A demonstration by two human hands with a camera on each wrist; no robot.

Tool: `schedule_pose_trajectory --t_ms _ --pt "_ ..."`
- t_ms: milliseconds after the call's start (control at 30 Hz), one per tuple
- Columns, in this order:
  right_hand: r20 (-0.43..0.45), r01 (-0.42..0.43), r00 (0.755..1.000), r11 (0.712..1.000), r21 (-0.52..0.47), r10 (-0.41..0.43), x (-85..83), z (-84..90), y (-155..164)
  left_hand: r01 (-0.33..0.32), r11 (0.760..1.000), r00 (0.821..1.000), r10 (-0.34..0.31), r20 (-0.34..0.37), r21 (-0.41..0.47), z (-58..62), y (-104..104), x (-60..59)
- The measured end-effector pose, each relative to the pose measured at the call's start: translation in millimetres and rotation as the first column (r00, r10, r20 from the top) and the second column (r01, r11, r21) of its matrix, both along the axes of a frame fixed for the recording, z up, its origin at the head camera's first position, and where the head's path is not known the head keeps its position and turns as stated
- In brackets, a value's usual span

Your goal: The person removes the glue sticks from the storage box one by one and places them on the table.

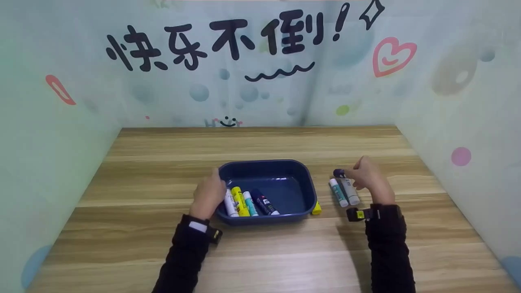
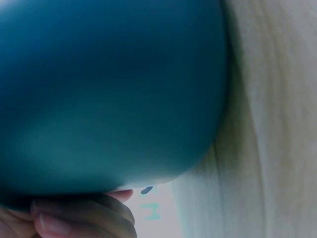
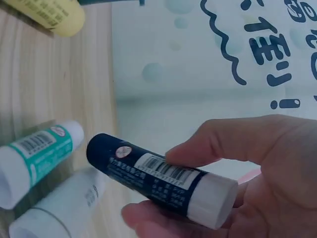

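Meanwhile the left hand [image 1: 208,196] grips the left rim of the blue tray [image 1: 302,171], steadying it on the bench [image 1: 260,252]. Right of the tray, the right hand [image 3: 257,173] pinches a dark glue stick [image 3: 158,178] lifted above two lying sticks [image 1: 344,191].

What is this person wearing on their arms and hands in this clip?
Both arms are in long black sleeves reaching the wrists; the left hand and right hand are bare, with no gloves. A small black device with a yellow mark is strapped at the right wrist, and a similar one at the left, beside a pale band at the left cuff.
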State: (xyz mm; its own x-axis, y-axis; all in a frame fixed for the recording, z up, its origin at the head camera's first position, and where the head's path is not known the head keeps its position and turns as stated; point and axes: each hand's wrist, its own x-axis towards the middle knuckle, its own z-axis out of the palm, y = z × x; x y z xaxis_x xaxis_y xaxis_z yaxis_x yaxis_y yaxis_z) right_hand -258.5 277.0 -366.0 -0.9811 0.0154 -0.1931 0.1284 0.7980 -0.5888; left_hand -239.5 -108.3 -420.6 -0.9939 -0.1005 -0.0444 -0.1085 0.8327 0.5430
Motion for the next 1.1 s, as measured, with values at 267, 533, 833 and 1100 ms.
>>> schedule_pose_trajectory --t_ms 267,533,833,1100 --pt "0.119 -0.093 0.99 0.991 0.099 0.081 -5.8 -5.4 3.0 -0.003 1.0 1.0 0.003 -0.013 -0.01 0.6 0.6 0.5" --pt "0.198 -0.139 0.972 0.988 0.062 0.125 -4.6 -12.2 2.0 -0.012 1.0 1.0 0.012 0.002 -0.005 0.6 0.8 -0.8" --pt "0.194 -0.185 0.967 0.979 0.089 0.165 -7.0 -21.0 -3.1 0.008 1.0 1.0 -0.008 0.013 -0.012 2.0 -0.2 -0.3" --pt "0.208 -0.208 0.961 0.972 0.111 0.182 -9.1 -24.8 -10.0 0.0 1.0 1.0 0.0 0.027 -0.01 2.6 0.0 -0.8"
